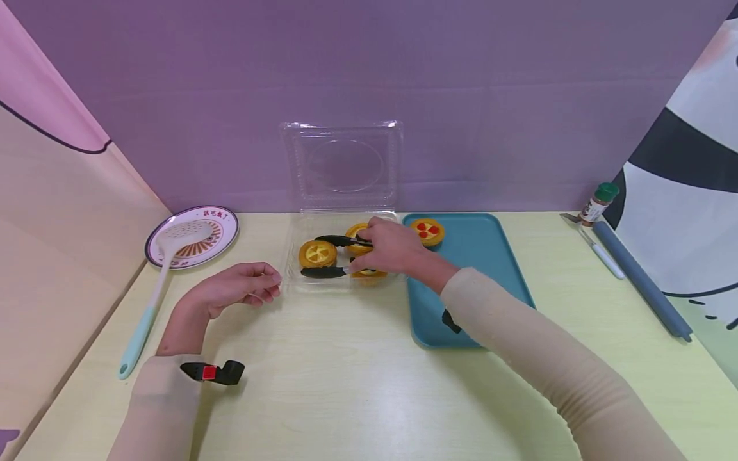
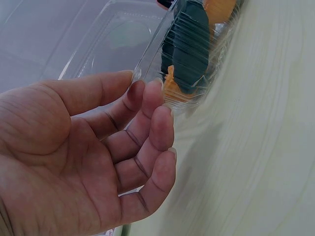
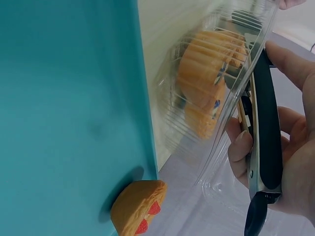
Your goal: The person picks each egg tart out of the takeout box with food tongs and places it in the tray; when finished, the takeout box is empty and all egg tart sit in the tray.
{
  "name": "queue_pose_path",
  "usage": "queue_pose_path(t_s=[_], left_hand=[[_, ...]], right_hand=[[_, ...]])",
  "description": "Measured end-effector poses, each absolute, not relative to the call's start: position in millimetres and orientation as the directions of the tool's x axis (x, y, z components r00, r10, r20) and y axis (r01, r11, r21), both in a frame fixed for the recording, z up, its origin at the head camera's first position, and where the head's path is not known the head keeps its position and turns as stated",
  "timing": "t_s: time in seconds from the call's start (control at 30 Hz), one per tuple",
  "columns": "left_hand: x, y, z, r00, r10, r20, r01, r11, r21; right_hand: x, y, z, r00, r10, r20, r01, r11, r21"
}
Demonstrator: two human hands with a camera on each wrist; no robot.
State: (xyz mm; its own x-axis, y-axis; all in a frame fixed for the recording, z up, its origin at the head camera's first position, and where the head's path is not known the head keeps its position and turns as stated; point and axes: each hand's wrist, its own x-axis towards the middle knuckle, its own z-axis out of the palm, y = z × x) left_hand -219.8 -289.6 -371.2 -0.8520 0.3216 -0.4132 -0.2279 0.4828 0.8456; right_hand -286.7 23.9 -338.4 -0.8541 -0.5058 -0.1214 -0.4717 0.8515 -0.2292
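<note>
A clear plastic clamshell box (image 1: 294,276) stands open on the table, its lid upright against the wall. Inside lie yellow tarts: one at the left (image 1: 317,253), others partly hidden under my right hand (image 1: 387,246). That hand grips black-handled tongs (image 1: 331,256), whose arms reach left over the box; the tongs (image 3: 266,147) show beside the tarts (image 3: 206,88) in the right wrist view. My left hand (image 1: 242,288) rests on the table with relaxed fingers (image 2: 147,128) against the box's left corner (image 2: 162,73). A strawberry-topped tart (image 1: 428,231) sits on the teal tray (image 1: 490,256).
A patterned plate (image 1: 221,238) at the left back carries a white slotted spatula (image 1: 155,288) whose handle runs toward me. At the right stand a green-capped spice bottle (image 1: 598,203), a white utensil (image 1: 599,253) and a grey roll (image 1: 640,278).
</note>
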Motion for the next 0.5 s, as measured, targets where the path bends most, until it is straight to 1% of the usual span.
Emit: queue_pose_path(t_s=[0.13,0.33,0.5], left_hand=[[-219.9,-289.1,-370.8,-0.853,0.322,-0.411,-0.227,0.481,0.847],[-220.1,-289.3,-370.8,-0.852,0.319,-0.415,-0.229,0.487,0.843],[-220.1,-290.2,-371.5,-0.851,0.317,-0.419,-0.233,0.488,0.841]], right_hand=[[-286.4,23.6,-338.5,-0.855,-0.508,-0.104,-0.476,0.848,-0.232],[-286.2,23.3,-338.4,-0.853,-0.515,-0.081,-0.48,0.837,-0.264],[-285.4,23.0,-338.7,-0.851,-0.519,-0.073,-0.487,0.835,-0.256]])
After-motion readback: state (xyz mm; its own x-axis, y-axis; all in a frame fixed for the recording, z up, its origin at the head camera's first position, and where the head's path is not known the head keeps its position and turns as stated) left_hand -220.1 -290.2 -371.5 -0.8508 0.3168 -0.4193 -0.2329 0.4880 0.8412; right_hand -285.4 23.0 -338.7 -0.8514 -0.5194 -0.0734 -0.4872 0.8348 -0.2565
